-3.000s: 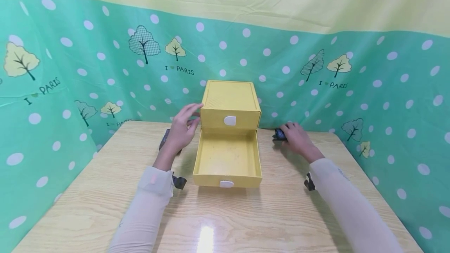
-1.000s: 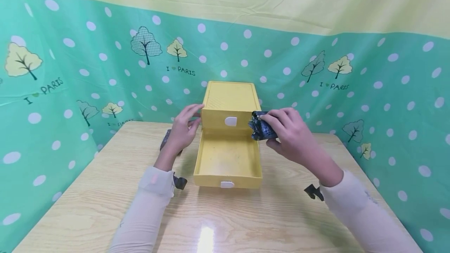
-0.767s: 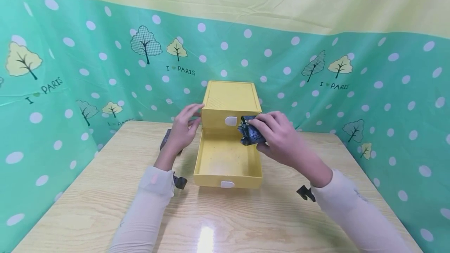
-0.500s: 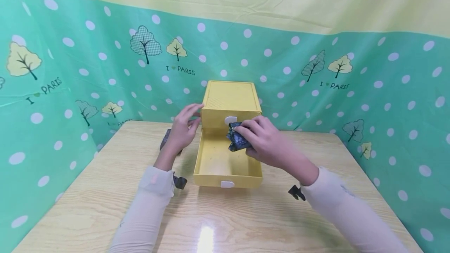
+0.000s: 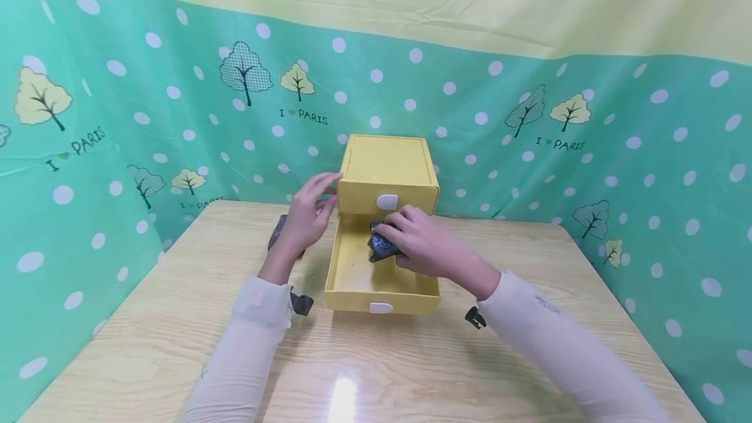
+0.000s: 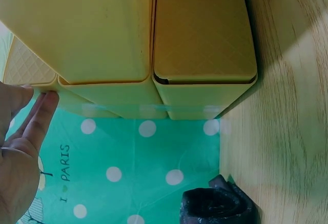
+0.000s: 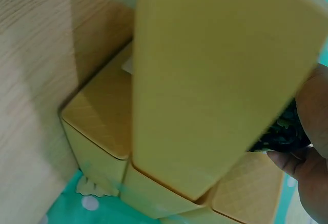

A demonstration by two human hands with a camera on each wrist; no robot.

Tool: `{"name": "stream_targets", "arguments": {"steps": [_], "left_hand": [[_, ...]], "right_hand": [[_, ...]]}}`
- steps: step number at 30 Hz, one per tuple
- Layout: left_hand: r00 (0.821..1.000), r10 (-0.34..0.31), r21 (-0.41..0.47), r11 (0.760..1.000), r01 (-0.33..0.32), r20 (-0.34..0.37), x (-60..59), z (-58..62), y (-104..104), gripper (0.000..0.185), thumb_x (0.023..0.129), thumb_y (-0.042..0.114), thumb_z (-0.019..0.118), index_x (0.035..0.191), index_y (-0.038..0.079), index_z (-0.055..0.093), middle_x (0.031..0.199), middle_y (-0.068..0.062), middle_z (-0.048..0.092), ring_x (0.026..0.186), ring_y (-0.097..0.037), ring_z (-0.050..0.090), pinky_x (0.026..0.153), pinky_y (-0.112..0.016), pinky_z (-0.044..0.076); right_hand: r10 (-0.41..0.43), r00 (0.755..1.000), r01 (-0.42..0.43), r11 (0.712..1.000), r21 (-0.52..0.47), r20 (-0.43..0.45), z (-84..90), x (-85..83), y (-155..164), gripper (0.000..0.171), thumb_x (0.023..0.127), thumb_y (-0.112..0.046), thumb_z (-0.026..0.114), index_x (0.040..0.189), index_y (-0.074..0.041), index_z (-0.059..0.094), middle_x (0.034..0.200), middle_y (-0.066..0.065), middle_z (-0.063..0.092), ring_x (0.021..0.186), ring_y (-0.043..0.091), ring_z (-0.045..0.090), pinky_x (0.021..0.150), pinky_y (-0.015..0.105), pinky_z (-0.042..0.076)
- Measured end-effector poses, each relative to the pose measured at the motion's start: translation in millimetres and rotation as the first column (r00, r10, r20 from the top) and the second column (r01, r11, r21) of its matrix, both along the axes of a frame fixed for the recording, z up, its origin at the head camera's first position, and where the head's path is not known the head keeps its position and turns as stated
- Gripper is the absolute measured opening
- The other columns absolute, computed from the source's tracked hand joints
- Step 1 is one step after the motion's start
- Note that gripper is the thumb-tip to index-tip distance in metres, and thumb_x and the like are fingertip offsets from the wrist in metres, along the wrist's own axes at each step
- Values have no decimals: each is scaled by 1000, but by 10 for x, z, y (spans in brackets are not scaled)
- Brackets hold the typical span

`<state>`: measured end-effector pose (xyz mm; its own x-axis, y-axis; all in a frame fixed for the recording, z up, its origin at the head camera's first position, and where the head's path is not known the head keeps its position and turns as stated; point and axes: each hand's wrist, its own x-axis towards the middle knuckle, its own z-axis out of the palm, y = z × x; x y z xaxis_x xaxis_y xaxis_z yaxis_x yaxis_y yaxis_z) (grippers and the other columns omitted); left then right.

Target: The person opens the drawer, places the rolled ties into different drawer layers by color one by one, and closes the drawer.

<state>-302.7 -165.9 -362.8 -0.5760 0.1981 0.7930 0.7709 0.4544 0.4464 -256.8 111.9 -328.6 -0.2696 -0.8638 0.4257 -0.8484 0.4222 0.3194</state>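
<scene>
My right hand (image 5: 425, 243) grips a dark blue patterned cloth bundle (image 5: 382, 243) over the pulled-out drawer (image 5: 352, 300) of a small yellow drawer unit (image 5: 388, 160). In the right wrist view the bundle (image 7: 283, 131) shows between thumb and fingers, partly hidden behind the drawer's outer wall (image 7: 220, 80). Whether it touches the drawer floor I cannot tell. My left hand (image 5: 305, 214) rests with fingertips at the unit's upper left edge; the left wrist view shows its fingers (image 6: 43, 119) nearly straight against the side.
A second dark rolled cloth (image 5: 276, 230) lies on the wooden table (image 5: 194, 318) left of the unit, half hidden by the left forearm. Below the pulled-out drawer sits a closed drawer (image 6: 205, 34). A green dotted curtain (image 5: 499, 168) hangs behind and at both sides.
My right hand has picked up the dark bundle from the table at the right, carried it left and lowered it over the drawer. The left hand has stayed in place.
</scene>
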Motion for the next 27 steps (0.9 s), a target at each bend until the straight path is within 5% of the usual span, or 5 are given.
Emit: {"name": "stream_targets", "arguments": {"steps": [18,27], "left_hand": [[1000,-6,3,1000,6,1,-5,2,9,51,94,-14,63,142,2,58,139,-19,57,107,-34,67,90,-36,64],[1000,-5,1,1000,5,-3,10,15,13,50,94,-14,62,142,2,58,139,-19,57,107,-34,67,89,-36,64]], "right_hand": [[-69,997,62,989,137,43,-234,-114,-90,51,83,-15,85,129,-6,66,117,11,65,99,29,56,88,39,54],[-106,980,75,981,180,171,-172,-39,-58,59,84,-28,86,134,-8,65,124,12,63,106,29,57,93,39,55]]}}
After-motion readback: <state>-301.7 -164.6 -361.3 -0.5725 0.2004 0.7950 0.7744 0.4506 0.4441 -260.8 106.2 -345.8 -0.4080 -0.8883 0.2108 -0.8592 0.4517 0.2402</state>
